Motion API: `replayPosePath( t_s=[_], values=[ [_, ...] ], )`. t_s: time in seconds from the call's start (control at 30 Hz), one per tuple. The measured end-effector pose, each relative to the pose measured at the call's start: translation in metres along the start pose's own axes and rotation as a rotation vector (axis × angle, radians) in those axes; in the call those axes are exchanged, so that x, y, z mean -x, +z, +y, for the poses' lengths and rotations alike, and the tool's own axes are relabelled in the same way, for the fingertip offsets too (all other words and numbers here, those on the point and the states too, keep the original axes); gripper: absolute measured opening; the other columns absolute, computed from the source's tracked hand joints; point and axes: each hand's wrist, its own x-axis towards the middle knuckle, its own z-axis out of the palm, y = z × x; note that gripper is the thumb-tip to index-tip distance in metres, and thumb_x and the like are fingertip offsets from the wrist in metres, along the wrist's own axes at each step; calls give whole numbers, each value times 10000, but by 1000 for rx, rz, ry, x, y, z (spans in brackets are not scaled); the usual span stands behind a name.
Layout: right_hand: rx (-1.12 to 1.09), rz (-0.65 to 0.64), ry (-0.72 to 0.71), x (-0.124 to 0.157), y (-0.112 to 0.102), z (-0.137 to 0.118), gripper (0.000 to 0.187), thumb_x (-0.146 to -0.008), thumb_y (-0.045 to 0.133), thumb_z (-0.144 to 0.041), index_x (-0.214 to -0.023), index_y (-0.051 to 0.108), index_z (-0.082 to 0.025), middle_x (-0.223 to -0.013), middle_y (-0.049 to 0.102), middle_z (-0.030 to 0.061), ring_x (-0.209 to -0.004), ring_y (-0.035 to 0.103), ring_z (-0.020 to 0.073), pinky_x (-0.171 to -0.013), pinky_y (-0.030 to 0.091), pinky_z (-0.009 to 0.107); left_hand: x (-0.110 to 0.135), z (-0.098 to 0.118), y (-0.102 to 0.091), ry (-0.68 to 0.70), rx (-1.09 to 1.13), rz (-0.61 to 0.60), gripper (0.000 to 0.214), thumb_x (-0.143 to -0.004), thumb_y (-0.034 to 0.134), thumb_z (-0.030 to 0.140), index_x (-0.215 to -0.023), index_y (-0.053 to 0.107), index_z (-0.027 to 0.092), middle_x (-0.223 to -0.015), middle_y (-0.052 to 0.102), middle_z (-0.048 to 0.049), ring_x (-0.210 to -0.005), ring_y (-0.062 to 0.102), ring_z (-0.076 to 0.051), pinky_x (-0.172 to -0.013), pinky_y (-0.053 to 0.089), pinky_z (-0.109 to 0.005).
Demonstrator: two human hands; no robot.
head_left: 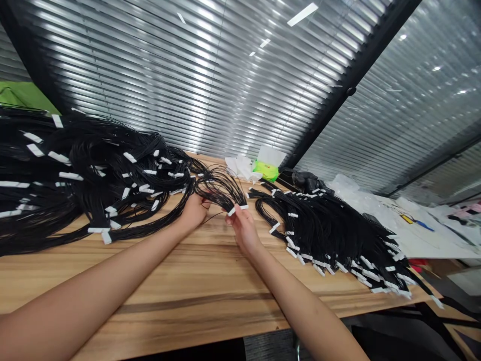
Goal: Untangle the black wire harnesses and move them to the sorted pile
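Note:
Between my two hands runs a wire harness point(220, 193) of thin black wires, fanned out in a loose arch. My right hand point(246, 228) pinches the harness by its white connectors point(239, 208), two of which show at the fingertips. My left hand point(193, 210) is closed around the black wires further left, its fingers partly hidden by them. A tangled heap of black harnesses point(86, 160) with white connectors lies to the left, close to my left hand. To the right of my right hand is a flatter pile of similar harnesses point(330, 225), many connectors along its front edge.
Behind the hands stand a bright green pack point(266, 170) and crumpled white tissue point(242, 166). All this lies on a wood-grain table point(188, 291) before a window with blinds point(169, 75). At the right, a white table point(421, 235) bears a yellow and blue tool point(417, 221) and clear plastic bags point(349, 188).

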Motion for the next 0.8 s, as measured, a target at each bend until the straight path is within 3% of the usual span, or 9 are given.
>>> replayPosePath(
  t_s=[0.13,0.3,0.57,0.7,0.8],
  values=[
    [108,164,-138,-6,-9,2,394,-762,633,-534,-588,528,-197,-531,499,-33,-528,416,112,-566,362,263,5,7,0,-71,-131,-115,244,-831,534,377,-928,612,168,-620,635,16,-548,545,-126,-581,417,-241],
    [211,282,-221,-12,-17,-2,434,-761,610,-572,-568,462,-213,-513,458,-42,-529,414,119,-576,353,265,7,12,0,-130,-105,-98,331,-810,580,473,-986,555,194,-569,595,48,-477,475,-98,-514,351,-208],
    [215,284,-235,-12,-16,-6,435,-782,595,-552,-552,454,-211,-517,436,-46,-533,397,114,-583,335,263,10,10,1,1,-37,-418,378,-875,487,428,-1158,578,195,-763,657,-23,-683,579,-137,-633,432,-232],
    [177,236,-196,-12,-13,-6,446,-769,600,-570,-545,465,-209,-508,435,-45,-522,401,112,-573,344,262,12,7,2,-18,-5,-387,436,-901,434,389,-1298,426,209,-776,631,2,-515,473,-93,-541,397,-215],
    [127,133,-102,-9,-9,-6,408,-737,644,-554,-577,522,-199,-513,473,-40,-511,409,110,-548,351,258,11,6,5,-98,38,-378,355,-876,447,440,-1078,566,174,-723,601,-3,-468,435,-88,-468,363,-210]
  ],
)
